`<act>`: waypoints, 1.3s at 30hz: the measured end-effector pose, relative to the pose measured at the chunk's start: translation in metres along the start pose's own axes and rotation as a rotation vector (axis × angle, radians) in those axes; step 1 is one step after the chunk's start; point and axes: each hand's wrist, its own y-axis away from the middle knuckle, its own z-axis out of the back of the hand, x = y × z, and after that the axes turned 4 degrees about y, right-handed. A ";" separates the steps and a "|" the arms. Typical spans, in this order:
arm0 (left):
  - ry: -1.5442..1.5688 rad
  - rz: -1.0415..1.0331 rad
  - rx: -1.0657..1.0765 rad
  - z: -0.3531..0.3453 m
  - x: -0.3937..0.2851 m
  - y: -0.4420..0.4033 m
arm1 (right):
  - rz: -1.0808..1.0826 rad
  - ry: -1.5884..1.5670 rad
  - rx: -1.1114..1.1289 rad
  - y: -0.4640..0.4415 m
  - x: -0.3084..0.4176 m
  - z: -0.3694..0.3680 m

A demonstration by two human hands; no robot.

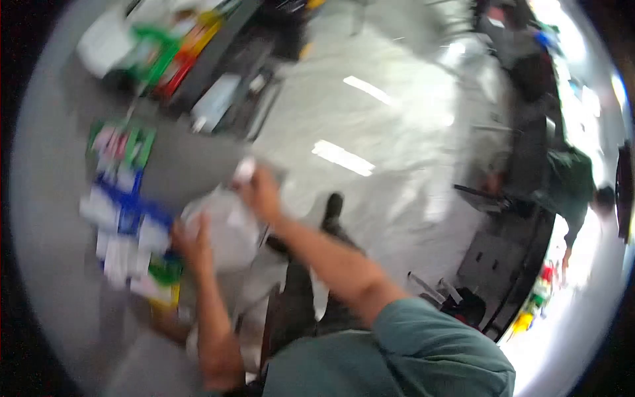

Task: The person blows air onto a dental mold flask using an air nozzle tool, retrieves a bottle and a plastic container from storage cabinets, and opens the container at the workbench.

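A whitish, crumpled plastic bag (pixel 228 235) hangs between my two hands at the table edge; the picture is smeared by motion. My left hand (pixel 195 245) grips the bag's left side, with the thumb up along its front. Just above the bag's right side, my right hand (pixel 262 195) is closed on a small white item (pixel 245 170), too blurred to name. Left of my left hand, white paper-like packets (pixel 126 255) and a blue strip-like thing (pixel 135 202) lie on the grey table. A green-and-pink packet (pixel 122 145) lies farther up.
Green, yellow and red containers (pixel 165 56) stand at the upper left beside a white bin (pixel 106 43). A pale flat box (pixel 217 99) lies near the dark rack. On the right, a person in a green shirt (pixel 569 182) is at another table with colourful items (pixel 539 298).
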 end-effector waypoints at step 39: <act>1.067 -0.263 1.249 -0.307 -1.066 0.051 | -0.656 0.010 -1.347 -0.178 -0.179 0.823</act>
